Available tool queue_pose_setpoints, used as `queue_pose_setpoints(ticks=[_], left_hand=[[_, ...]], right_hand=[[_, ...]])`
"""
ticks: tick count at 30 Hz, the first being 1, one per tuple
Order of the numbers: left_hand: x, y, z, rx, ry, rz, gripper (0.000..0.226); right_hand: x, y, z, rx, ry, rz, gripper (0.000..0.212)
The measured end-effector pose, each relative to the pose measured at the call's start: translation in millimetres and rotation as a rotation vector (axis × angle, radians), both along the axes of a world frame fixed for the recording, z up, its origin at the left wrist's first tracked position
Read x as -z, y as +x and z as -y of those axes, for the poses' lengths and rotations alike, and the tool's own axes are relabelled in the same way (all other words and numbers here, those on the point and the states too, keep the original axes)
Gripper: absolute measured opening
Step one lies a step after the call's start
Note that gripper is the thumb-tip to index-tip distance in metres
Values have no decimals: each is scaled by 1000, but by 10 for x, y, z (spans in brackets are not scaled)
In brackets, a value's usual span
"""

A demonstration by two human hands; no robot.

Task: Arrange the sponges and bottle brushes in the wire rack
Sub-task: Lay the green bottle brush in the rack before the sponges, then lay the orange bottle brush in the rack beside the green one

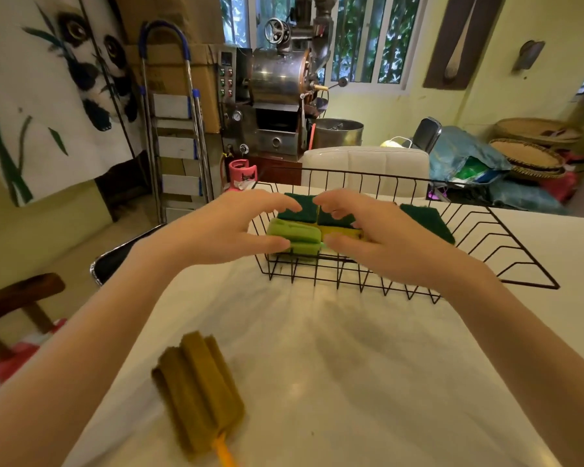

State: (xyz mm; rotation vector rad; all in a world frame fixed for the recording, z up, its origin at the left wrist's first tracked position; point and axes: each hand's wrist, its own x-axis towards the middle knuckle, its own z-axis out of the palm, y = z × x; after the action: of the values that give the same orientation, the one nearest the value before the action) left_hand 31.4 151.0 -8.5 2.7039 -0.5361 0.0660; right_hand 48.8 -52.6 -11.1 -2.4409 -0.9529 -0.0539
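A black wire rack [506,264] stands on the white table. In its left part lie a light green bottle brush head [294,235] and green-topped yellow sponges [338,227]. Another dark green sponge [425,220] lies further right in the rack. My left hand [230,227] pinches the light green brush head between thumb and fingers. My right hand [375,230] grips the yellow sponge beside it. An olive-brown bottle brush [199,389] with an orange handle lies on the table near me, outside the rack.
The white table [334,365] runs forward to a white padded chair [364,166] behind the rack. A dark chair edge [115,261] and a wooden stool [21,294] stand at the left. A metal machine and a ladder are far behind.
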Motion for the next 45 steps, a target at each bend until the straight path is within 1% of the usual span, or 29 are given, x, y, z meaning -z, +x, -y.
queue_pose_setpoints(ticks=[2, 5, 7, 9, 12, 14, 17, 21, 24, 28, 29, 32, 37, 42, 45], left_hand=[[-2, -198, -55, 16, -72, 45, 51], [19, -513, -140, 37, -185, 60, 45], [87, -677, -215, 31, -226, 32, 46], [182, -804, -295, 16, -254, -34, 45], [324, -966, -396, 21, -263, -151, 51], [388, -1054, -444, 38, -253, -213, 59], [454, -1160, -478, 76, -194, -287, 70], [537, -1248, -482, 75, -111, -311, 77], [576, -1280, -481, 68, -87, -325, 70], [593, -1270, -471, 35, -97, -322, 53], [590, -1250, -469, 26, -104, -310, 51], [554, -1173, -449, -1, -112, -279, 49], [394, -1048, -375, -20, -144, -191, 47], [179, -858, -257, 8, -202, -85, 47], [39, -710, -162, 43, -223, -22, 46]], right_hand=[[-19, -233, -104, -57, 35, 37, 50], [32, -545, -213, -115, 44, 9, 59], [94, -715, -280, -126, 40, -43, 64], [162, -846, -348, -117, 15, -115, 65], [264, -1005, -431, -96, -76, -283, 68], [320, -1096, -462, -106, -190, -383, 70], [372, -1222, -496, -139, -364, -459, 69], [402, -1362, -553, -131, -456, -388, 64], [429, -1428, -550, -139, -517, -350, 57], [464, -1399, -508, -183, -476, -403, 21], [463, -1369, -498, -176, -464, -409, 16], [421, -1254, -458, -141, -455, -387, 15], [258, -1023, -331, -103, -427, -310, 21], [51, -837, -124, -41, -317, -293, 23], [-55, -749, 19, 5, -253, -231, 25]])
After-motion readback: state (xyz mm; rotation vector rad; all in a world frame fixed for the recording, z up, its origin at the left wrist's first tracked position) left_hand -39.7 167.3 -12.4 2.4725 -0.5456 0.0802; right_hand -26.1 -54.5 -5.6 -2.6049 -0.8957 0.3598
